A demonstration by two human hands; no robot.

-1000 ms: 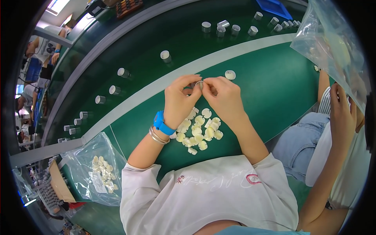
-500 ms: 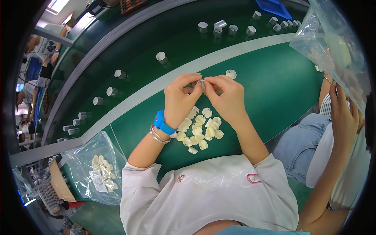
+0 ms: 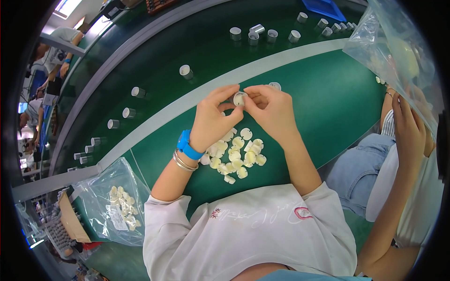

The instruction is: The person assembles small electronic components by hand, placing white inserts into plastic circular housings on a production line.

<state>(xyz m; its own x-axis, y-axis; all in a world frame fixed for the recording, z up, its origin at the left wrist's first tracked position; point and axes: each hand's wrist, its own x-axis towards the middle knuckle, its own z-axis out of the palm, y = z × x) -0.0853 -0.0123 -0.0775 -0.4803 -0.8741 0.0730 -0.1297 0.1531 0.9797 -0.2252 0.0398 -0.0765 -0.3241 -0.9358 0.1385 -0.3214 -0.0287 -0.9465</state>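
The 2 hands meet above the green worktop [image 3: 323,103], and it's delicate fingertip work: the left hand [image 3: 213,112] curls its fingers and thumb round the left side of a small silver cup [image 3: 239,99], pale face toward the camera, while the right hand [image 3: 274,110] has its fingers drawn close together, pinching the right edge. Just behind the right hand sits another cup [image 3: 275,86], partly hidden, and between the forearms lies a loose heap of cream discs [image 3: 237,164]. Over on the left rests a clear bag [image 3: 98,196] of cream pieces, with silver cups [image 3: 186,71] dotted beyond the pale strip [image 3: 304,49].
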